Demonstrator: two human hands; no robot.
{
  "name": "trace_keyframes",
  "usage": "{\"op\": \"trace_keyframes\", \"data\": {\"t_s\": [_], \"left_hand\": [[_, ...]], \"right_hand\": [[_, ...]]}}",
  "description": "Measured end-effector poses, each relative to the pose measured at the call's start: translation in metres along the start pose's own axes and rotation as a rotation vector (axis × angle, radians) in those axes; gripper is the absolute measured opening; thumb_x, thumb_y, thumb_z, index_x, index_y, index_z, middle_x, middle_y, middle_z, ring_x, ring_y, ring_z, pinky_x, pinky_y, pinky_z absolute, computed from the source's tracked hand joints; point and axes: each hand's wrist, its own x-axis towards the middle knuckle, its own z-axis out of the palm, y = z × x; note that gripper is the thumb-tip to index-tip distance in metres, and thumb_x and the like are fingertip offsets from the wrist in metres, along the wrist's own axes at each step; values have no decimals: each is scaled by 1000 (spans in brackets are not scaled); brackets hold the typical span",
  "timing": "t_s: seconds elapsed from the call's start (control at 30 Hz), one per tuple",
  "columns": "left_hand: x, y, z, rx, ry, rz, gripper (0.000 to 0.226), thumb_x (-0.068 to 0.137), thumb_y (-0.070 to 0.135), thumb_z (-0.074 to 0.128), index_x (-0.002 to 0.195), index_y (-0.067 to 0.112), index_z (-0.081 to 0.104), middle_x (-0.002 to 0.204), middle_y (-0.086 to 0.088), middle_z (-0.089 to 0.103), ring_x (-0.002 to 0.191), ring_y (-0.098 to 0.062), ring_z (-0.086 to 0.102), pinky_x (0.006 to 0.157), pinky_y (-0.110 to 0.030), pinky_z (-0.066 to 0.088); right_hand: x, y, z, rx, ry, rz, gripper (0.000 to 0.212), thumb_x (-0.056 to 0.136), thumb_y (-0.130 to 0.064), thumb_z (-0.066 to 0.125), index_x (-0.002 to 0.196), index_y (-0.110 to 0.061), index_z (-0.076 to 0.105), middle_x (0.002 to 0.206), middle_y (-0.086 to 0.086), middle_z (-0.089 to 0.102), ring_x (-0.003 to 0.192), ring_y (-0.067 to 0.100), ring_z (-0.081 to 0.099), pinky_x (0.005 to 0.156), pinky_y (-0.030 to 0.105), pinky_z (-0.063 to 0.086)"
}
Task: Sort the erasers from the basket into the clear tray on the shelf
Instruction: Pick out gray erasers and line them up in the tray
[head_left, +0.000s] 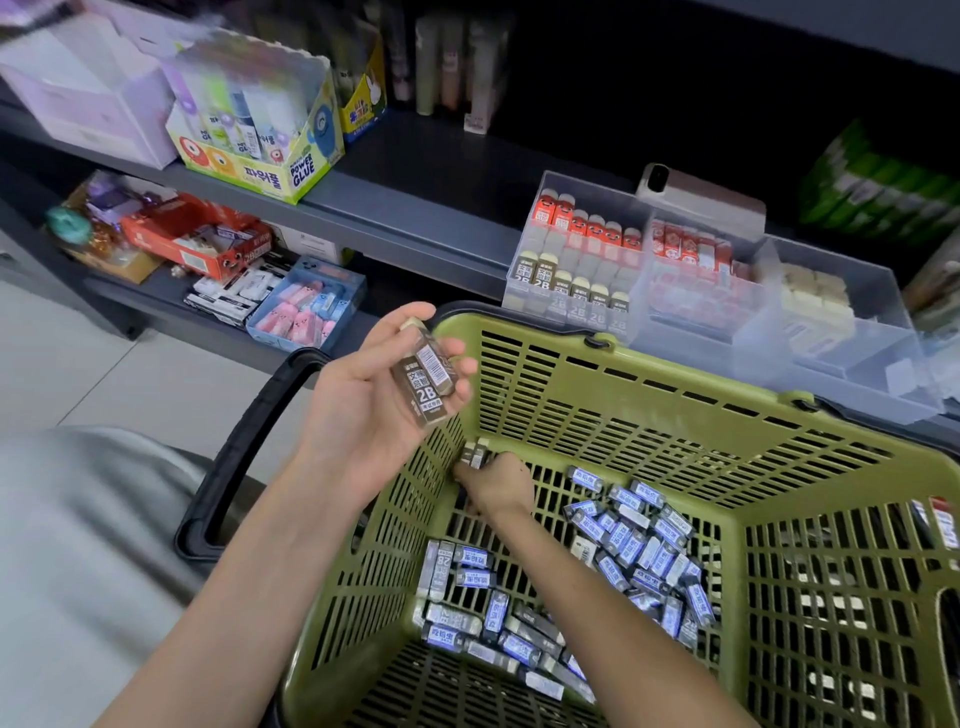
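left grip (374, 410) clamped on 2b erasers (428, 382) | right grip (498, 486) pinching corner erasers (476, 451) inside basket (675, 376)

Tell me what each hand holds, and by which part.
The left hand holds brown 2B erasers by their long sides. The right hand grips upright erasers in the basket by their lower ends.
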Motion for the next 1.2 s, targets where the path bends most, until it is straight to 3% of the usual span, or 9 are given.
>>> {"op": "trace_keyframes", "data": {"t_s": [0.17,0.37,0.5,0.6,0.73,0.87,0.97,1.07,1.2], "left_hand": [[0,-1,-1,104,-27,-40,25,80,12,53,105,13,56,77,-11,62,67,-21,61,53,-26,51],[-2,-10,-7,345,-33,-151,28,78,18,62,106,15,60,73,-7,56,58,-13,52,41,-17,35],[-3,-24,-4,830,42,-161,48,64,49,71,106,29,60,80,-1,59,68,-11,53,52,-18,39],[-5,-37,0,1036,-47,-181,61,58,63,71,110,36,54,83,11,62,69,-5,51,55,-17,40],[-3,-47,4,1026,-43,-59,36,72,37,78,100,27,58,65,18,62,51,9,53,43,-8,38],[0,-44,0,942,113,-3,19,81,14,68,95,25,61,60,14,57,47,2,51,38,-14,35],[2,-37,5,704,146,-137,12,84,11,62,93,19,60,57,7,54,42,-4,46,36,-16,30],[4,-29,7,330,91,-312,20,74,13,66,90,13,55,58,3,47,40,-6,44,33,-15,33],[2,-21,3,-154,-83,-540,29,60,3,73,83,8,56,55,1,45,37,-8,44,31,-17,39]], "right_hand": [[-9,11,-4,-109,45,-107,41,76,-46,67,56,-20,42,52,-5,44,44,12,39,39,19,24],[-38,25,-31,160,-133,-168,21,84,-23,62,78,-3,63,61,8,61,46,16,53,54,33,51],[-73,16,-79,449,-184,-260,12,86,-15,60,80,-5,60,58,5,60,47,18,54,47,27,48],[-104,-1,-106,506,-209,-438,6,84,-13,61,83,-7,59,59,2,57,46,12,54,43,22,44],[-124,-9,-114,558,-238,-629,7,83,-7,64,86,-13,63,57,-4,60,45,8,54,44,21,46],[-113,5,-104,732,-328,-605,22,86,-23,60,89,-2,65,72,6,64,58,15,59,51,23,50],[-94,29,-73,277,-255,-593,20,89,-32,59,95,-15,67,86,-5,67,78,9,61,74,27,53],[-71,48,-38,-237,-203,-749,35,86,-38,62,114,-17,62,111,-2,65,104,11,57,96,29,44],[-47,52,-2,-549,-162,-730,49,84,-43,63,121,-11,58,115,8,61,110,24,51,93,34,41]]}}
